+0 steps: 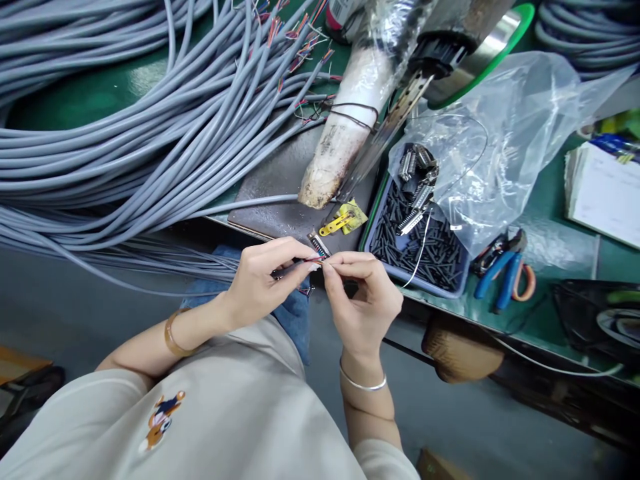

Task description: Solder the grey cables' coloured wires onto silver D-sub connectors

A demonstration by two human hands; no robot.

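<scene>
My left hand (267, 280) is closed, thumb and index finger pinching thin coloured wires (317, 259) at the table's front edge. Facing it, my right hand (364, 293) also pinches at these wires, its fingertips almost meeting the left ones. Just beyond the fingertips is a small metal multi-pin connector (319, 245), with coloured wires at its near side. A yellow metal clip (336, 224) on a yellow wrapping lies close behind the connector. The fingers hide most of the wires, and where each one ends cannot be made out.
Bundles of grey cable (150, 160) with stripped ends cover the left. A wrapped white tube (345, 127) slants over a dark plate (270, 180). Right of it are a blue tray (463, 283) of black sleeves and connectors, a plastic bag (505, 147), and pliers (507, 270).
</scene>
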